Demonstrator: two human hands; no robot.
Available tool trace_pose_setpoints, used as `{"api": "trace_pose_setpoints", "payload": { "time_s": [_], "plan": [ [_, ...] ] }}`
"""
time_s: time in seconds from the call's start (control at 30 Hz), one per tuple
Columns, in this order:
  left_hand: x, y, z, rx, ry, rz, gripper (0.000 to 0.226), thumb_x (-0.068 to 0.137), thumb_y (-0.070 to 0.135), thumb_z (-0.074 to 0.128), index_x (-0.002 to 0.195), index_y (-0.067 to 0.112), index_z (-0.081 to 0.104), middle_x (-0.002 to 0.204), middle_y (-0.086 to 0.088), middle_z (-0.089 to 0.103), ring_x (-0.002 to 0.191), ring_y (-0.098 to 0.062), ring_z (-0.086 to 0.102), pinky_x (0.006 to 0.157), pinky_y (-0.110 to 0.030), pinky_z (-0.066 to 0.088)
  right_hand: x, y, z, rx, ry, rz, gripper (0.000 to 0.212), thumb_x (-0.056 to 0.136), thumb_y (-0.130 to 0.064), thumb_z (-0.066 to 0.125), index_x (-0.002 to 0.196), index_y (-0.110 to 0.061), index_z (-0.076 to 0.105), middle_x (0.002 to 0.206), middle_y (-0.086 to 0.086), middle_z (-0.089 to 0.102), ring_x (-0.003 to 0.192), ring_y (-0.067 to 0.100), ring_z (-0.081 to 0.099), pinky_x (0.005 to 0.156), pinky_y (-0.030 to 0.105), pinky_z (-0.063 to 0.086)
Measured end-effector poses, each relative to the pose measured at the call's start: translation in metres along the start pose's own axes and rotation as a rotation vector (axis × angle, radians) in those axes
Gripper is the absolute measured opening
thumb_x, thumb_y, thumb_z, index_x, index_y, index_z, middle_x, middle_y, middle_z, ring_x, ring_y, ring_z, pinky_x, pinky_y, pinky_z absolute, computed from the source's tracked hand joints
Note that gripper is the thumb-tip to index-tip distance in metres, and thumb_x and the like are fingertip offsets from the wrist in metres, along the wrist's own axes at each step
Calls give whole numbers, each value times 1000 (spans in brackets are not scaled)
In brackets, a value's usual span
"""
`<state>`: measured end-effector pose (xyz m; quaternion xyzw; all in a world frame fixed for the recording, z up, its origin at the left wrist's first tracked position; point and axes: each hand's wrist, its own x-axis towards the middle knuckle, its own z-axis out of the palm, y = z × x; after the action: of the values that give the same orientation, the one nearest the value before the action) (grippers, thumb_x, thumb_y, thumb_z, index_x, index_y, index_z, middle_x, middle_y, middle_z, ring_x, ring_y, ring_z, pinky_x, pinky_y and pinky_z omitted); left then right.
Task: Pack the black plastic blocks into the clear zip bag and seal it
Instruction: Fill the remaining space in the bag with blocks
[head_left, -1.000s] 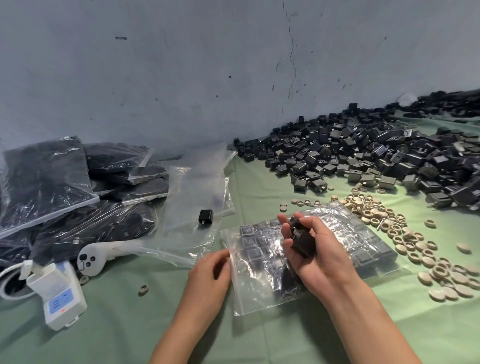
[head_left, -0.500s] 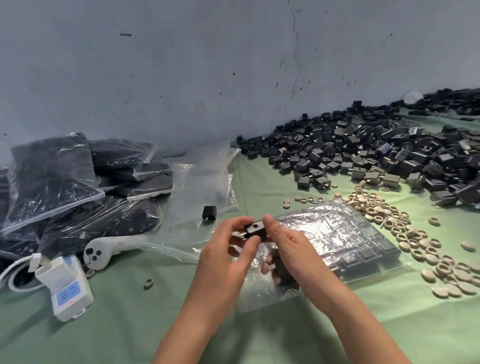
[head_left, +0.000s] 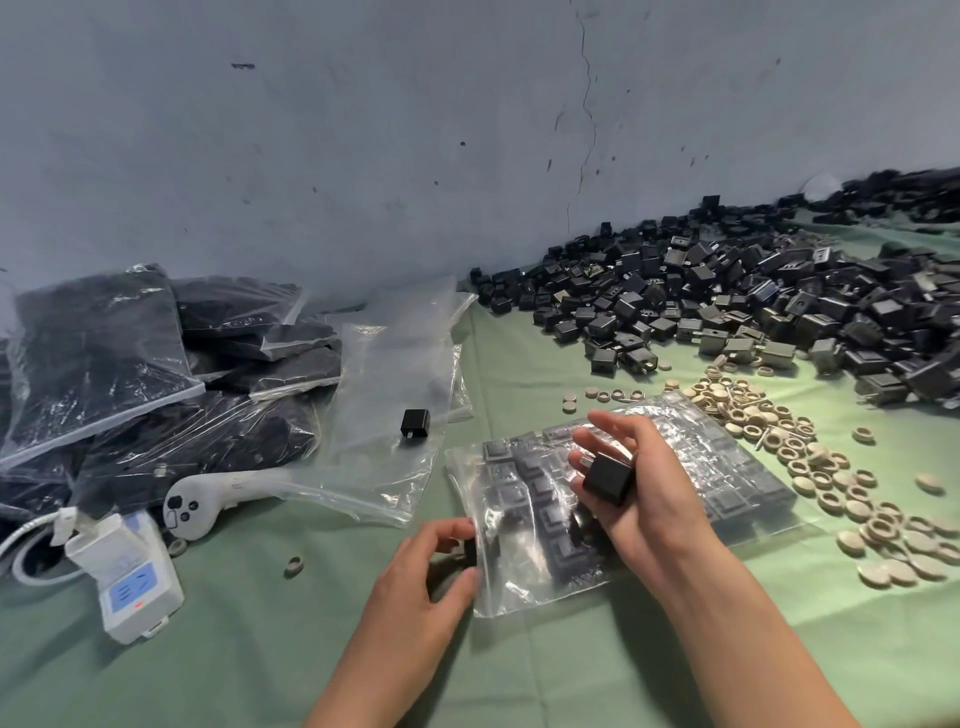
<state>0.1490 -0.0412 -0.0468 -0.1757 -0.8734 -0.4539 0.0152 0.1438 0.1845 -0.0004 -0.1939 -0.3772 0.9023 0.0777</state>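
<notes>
Hands parted, left hand (head_left: 427, 569) at bag (head_left: 524, 584) mouth, right hand (head_left: 641, 501) gripping block (head_left: 608, 479)

This looks like a small packing workshop. A heap of loose black plastic blocks (head_left: 727, 301) spreads over a green cloth-covered table (head_left: 519, 675) set against a bare, cracked grey wall (head_left: 363, 130). Filled zip bags (head_left: 104, 353) are stacked to one side, and beige rings (head_left: 779, 441) lie scattered about.

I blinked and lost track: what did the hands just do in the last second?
The left hand took a small black plastic block from the right hand and moved down to the mouth of the clear zip bag. The right hand still holds another black block above the bag. Loose block pile and filled bags stayed put.
</notes>
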Motion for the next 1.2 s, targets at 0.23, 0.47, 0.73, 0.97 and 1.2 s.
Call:
{"api": "trace_pose_setpoints", "payload": {
  "time_s": [0.23, 0.47, 0.73, 0.97, 1.2],
  "plan": [
    [2, -8, -4, 141, 49, 5, 29, 85, 33, 75, 108, 47, 64, 105, 26, 63, 108, 3, 56, 94, -15, 42, 1, -1, -2, 23, 10, -6, 18, 95, -28, 56, 101, -19, 70, 94, 6, 72, 75, 18, 65, 52, 26, 54],
    [20, -2, 6, 309, -16, 24, 36, 78, 72, 51, 94, 44, 66, 89, 20, 58, 101, 1, 46, 91, -17, 25, 2, 0, -2, 84, -17, 7, 18, 95, -21, 53, 104, -15, 67, 99, 11, 66, 87, 22, 59, 72, 33, 53],
    [32, 0, 12, 310, 11, -55, 46, 73, 74, 61, 81, 29, 61, 78, 13, 59, 89, 1, 44, 87, -28, 39, 1, 0, 1, 74, -73, 4, 47, 82, 16, 34, 115, -6, 58, 115, 18, 54, 105, 28, 54, 98, 42, 52],
    [21, -1, 6, -155, 352, -16, 19, 97, 24, 60, 99, 43, 63, 84, 11, 67, 70, -11, 59, 60, -17, 44, -10, 19, 7, -527, -223, -262, 32, 95, -9, 62, 119, -30, 61, 102, -2, 70, 88, 8, 63, 84, 20, 53],
    [13, 12, 9, -91, 292, 162, 31, 87, 59, 51, 115, 49, 60, 102, 18, 69, 92, -7, 65, 71, -12, 47, -24, 53, 19, -753, -449, -453, 18, 97, -39, 62, 113, -40, 55, 106, -14, 72, 99, 5, 69, 89, 28, 53]
  ]
}}
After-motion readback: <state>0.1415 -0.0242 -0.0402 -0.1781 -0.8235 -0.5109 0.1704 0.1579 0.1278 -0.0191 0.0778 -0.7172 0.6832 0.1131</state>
